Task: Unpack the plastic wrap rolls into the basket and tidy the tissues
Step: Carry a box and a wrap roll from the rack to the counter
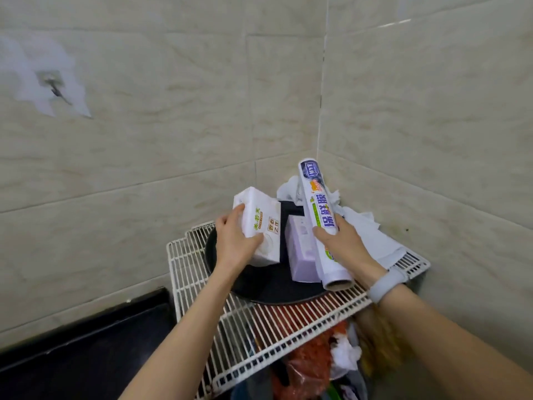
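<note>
My left hand (235, 241) grips a white tissue pack (259, 226) with green and brown print, held tilted over a round black pan (268, 287). My right hand (343, 246) is closed around a long plastic wrap roll (318, 215) in a printed white wrapper, slanting up toward the wall corner with its open core end near me. Between the two lies a pale purple tissue pack (301, 255) on the pan. Crumpled white tissues or cloth (369, 232) sit heaped behind the roll in the corner.
A white wire rack (277, 333) in the tiled corner carries the pan. Beneath it show red bags and other clutter (314, 368). A black countertop (72, 356) lies at lower left. A wall hook (54, 88) hangs at upper left. My right wrist wears a grey band (388, 284).
</note>
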`<state>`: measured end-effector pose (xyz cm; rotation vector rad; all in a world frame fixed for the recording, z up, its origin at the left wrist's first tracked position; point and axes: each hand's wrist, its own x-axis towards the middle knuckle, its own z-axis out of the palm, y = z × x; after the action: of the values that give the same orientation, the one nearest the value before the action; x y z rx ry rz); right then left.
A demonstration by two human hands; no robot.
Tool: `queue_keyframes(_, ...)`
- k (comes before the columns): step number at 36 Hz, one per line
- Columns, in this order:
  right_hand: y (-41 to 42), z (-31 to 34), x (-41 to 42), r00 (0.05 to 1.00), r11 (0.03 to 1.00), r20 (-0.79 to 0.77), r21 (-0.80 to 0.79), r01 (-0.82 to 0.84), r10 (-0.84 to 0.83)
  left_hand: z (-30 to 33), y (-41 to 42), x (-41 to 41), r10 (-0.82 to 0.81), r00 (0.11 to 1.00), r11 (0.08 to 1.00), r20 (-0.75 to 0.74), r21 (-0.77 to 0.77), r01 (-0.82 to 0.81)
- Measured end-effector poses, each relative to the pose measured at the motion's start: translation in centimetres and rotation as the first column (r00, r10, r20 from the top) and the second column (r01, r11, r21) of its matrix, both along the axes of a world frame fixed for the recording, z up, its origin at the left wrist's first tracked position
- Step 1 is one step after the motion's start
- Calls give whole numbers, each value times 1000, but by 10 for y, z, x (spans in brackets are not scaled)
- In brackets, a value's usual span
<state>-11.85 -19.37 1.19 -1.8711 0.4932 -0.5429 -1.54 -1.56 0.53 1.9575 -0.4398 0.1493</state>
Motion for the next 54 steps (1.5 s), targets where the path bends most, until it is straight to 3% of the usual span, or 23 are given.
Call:
queue_keyframes(4, 20, 12, -18, 994, 998, 89, -2, -64, 64, 22, 32, -24, 104, 989, 991, 109, -93, -94)
queue_keyframes(9, 66, 23, -38, 959, 973, 168, -16, -230, 229, 32, 95, -53, 199, 972, 950, 127, -270, -160)
queue_keyframes(16, 177, 20, -61, 810, 826, 200, 7, -563, 551, -3, 210, -100, 350, 936, 845, -41, -417, -334)
queue_keyframes(22, 287, -28, -55, 704, 706, 112, 32, -708, 701, -62, 310, -129, 451, 865, 730, -220, -466, -499)
queue_keyframes(29, 397, -157, -19, 680, 717, -292, 32, -696, 672, -165, 427, -138, 483, 735, 666, -476, -345, -661)
queue_keyframes(35, 459, -233, 10, 630, 754, -465, 139, -641, 622, -227, 494, -110, 426, 654, 716, -625, -208, -666)
queue_keyframes(39, 486, -256, 34, 600, 746, -505, 142, -651, 620, -249, 510, -78, 389, 668, 766, -634, -180, -617)
queue_keyframes(50, 521, -284, 93, 669, 805, -525, 55, -590, 526, -270, 504, -13, 434, 684, 812, -586, -75, -579)
queue_keyframes(54, 520, -282, 103, 612, 717, -611, -102, -690, 502, -271, 501, -7, 457, 720, 843, -522, -2, -537)
